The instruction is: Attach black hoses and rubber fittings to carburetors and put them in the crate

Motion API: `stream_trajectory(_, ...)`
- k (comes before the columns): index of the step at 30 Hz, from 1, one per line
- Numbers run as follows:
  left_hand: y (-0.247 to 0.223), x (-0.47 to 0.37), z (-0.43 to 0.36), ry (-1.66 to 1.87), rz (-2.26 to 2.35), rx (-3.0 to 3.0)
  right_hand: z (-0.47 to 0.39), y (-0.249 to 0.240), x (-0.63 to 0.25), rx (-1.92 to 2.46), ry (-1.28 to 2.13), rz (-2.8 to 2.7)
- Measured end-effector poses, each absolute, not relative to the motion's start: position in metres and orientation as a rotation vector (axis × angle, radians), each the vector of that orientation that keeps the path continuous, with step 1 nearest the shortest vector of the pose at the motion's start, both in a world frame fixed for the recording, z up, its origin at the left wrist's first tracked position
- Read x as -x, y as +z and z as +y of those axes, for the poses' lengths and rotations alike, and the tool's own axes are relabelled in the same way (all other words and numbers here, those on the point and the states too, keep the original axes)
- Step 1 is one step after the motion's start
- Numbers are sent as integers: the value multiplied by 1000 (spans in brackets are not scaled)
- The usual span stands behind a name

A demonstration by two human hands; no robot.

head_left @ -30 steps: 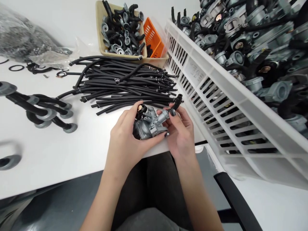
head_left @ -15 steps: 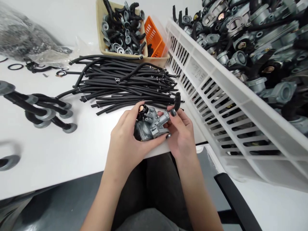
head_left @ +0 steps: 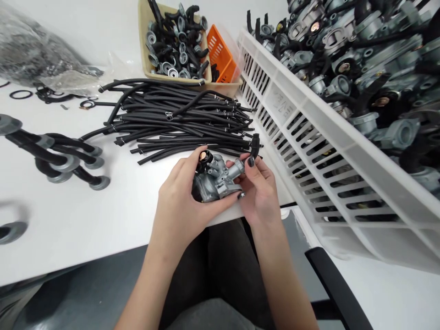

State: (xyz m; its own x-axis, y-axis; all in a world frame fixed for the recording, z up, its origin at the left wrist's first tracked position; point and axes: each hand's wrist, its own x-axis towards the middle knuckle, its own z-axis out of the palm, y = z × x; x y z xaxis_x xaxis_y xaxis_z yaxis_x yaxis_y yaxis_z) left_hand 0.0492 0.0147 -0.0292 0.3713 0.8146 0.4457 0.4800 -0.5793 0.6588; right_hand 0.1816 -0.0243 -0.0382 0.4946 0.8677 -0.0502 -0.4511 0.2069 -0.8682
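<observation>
A grey metal carburetor (head_left: pixel 217 179) lies in my left hand (head_left: pixel 184 197), whose fingers wrap round its body near the table's front edge. A round black part with a copper-coloured centre shows at its upper left. My right hand (head_left: pixel 259 188) pinches the metal cap with a black rubber elbow (head_left: pixel 255 145) at the end of the carburetor's barrel. The cap touches the barrel; whether it is fully seated I cannot tell. Most of my right fingers are hidden behind the part. Just beyond both hands lies a heap of black rubber hoses (head_left: pixel 178 114), several with small wire clips.
A white slatted crate (head_left: pixel 292 105) full of carburetors stands close on the right. Behind the hoses are a cream bin (head_left: pixel 146 59) of elbow caps and an orange basket (head_left: pixel 220 50). More elbow caps (head_left: pixel 67 162) stand at left, near a plastic bag (head_left: pixel 37 50). A chair armrest (head_left: pixel 337 288) is at lower right.
The rubber elbow and my right thumb have shifted slightly right, and a little more of the barrel shows. My left hand still grips the carburetor, almost unmoved.
</observation>
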Motion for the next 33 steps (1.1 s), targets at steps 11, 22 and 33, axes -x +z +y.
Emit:
stream_trajectory(11, -31, -48, 14, 1077, 1106, -2225, -25, -40, -184, 938, 939, -561)
stream_trajectory(22, -31, -48, 14, 1082, 1093, -2207, -25, -42, -183, 943, 920, -567)
stream_trajectory(33, -31, -48, 14, 1069, 1106, -2221, -23, -38, -181, 960, 977, -493)
